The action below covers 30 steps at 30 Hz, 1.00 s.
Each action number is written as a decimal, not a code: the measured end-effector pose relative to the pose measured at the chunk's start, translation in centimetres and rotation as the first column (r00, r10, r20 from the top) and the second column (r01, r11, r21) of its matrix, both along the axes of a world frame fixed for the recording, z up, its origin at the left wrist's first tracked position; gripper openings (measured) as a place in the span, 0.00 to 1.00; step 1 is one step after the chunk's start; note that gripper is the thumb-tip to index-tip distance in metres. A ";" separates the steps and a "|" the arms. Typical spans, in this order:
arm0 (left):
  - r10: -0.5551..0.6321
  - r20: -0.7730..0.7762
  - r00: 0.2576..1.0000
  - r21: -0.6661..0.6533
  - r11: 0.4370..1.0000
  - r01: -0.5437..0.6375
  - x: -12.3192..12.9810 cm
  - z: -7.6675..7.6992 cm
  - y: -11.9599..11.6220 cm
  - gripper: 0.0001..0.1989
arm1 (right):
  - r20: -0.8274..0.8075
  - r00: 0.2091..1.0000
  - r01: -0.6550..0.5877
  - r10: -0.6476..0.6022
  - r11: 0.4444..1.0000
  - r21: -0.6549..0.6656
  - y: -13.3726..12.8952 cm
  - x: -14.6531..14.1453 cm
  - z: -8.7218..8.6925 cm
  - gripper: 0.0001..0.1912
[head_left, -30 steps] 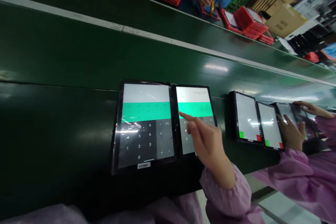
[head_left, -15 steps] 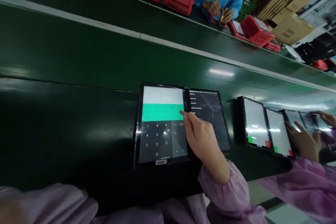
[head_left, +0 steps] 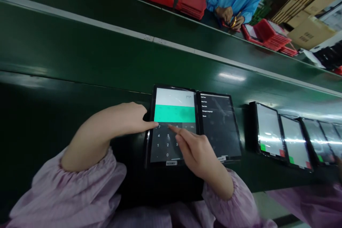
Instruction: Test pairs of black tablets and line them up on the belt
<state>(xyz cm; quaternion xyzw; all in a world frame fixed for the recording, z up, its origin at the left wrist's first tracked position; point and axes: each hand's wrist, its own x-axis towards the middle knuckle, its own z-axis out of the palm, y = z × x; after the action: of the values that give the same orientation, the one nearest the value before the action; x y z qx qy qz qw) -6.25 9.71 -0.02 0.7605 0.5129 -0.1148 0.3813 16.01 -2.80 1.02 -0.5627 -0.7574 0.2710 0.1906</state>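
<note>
The glossy, dark green surface (head_left: pixel 88 60) has a pale strip (head_left: pixel 107 25) running lengthwise. On it lie the keypad tablet (head_left: pixel 175 113) and, just beside it, the menu tablet (head_left: pixel 220 128), with white-screened tablets (head_left: pixel 269 124) farther right. Stacked red covers (head_left: pixel 191 1) lie along the far side.

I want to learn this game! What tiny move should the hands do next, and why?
Maybe a light tap by the right hand on the black tablet with the green-banded calculator screen: its pointing fingertip is between the white 7 and white 9, while a left hand fingertip is beside the 7.
</note>
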 end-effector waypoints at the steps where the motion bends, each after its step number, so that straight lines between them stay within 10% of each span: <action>1: -0.017 -0.017 1.000 -0.022 1.000 0.017 0.3 0.1 0.0 0.29 | -0.005 1.000 -0.030 0.030 0.999 -0.010 -0.2 -0.4 0.0 0.23; 11: 0.009 -0.057 0.998 -0.035 0.999 -0.011 0.3 0.7 0.0 0.30 | 0.087 0.938 0.322 -0.335 0.937 0.132 0.4 1.9 0.3 0.23; 17: 0.040 -0.103 0.994 0.019 0.999 -0.038 -0.2 0.7 0.2 0.26 | 0.134 0.973 0.177 -0.186 0.981 0.079 1.2 0.8 -0.2 0.24; 24: 0.064 -0.007 0.998 0.078 0.995 -0.063 -1.2 -1.0 0.3 0.26 | 0.160 0.937 0.290 -0.310 0.947 0.136 1.2 1.5 -0.2 0.22; 30: 0.070 -0.063 0.996 0.054 0.996 -0.066 -0.4 0.6 0.1 0.30 | 0.090 0.966 0.234 -0.243 0.967 0.098 1.4 1.6 0.2 0.23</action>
<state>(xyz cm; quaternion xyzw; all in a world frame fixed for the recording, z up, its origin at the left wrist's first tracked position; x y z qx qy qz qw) -6.64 9.80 0.62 0.7482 0.5534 -0.1129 0.3481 17.62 -1.36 1.20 -0.6540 -0.7037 0.1842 0.2076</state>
